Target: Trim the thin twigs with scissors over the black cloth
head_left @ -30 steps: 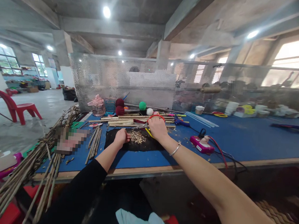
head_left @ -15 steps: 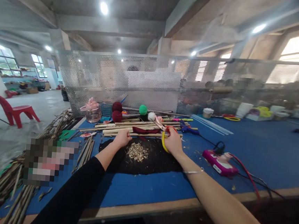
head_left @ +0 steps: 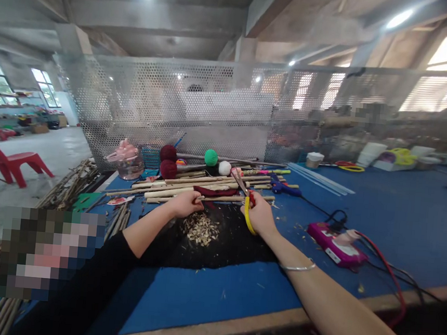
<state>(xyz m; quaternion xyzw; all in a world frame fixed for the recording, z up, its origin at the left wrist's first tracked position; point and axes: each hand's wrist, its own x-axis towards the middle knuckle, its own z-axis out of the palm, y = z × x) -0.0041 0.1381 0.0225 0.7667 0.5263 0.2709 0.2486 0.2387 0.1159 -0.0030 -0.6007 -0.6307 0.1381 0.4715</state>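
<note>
My right hand (head_left: 261, 213) grips scissors (head_left: 241, 182) with yellow and red handles, their blades pointing up and to the left, slightly apart. My left hand (head_left: 186, 204) is closed in a pinch above the left part of a black cloth (head_left: 236, 247). What its fingers hold is too small to make out. Just below that hand, a heap of pale wood chips (head_left: 202, 229) lies on the cloth. Behind both hands are several peeled wooden sticks (head_left: 178, 190) and a strip of dark red fabric (head_left: 215, 192).
Yarn balls in dark red, green (head_left: 211, 157) and white stand at the back, before a perforated metal screen (head_left: 151, 104). A blue glue gun (head_left: 286, 188) and a magenta power strip (head_left: 336, 244) with cables lie to the right. Bundled twigs (head_left: 67, 182) are on the left.
The view has tilted down a little. My left hand has shifted slightly toward the chips, its fingers now above them. The scissors stay in my right hand, turned a little more upright.
</note>
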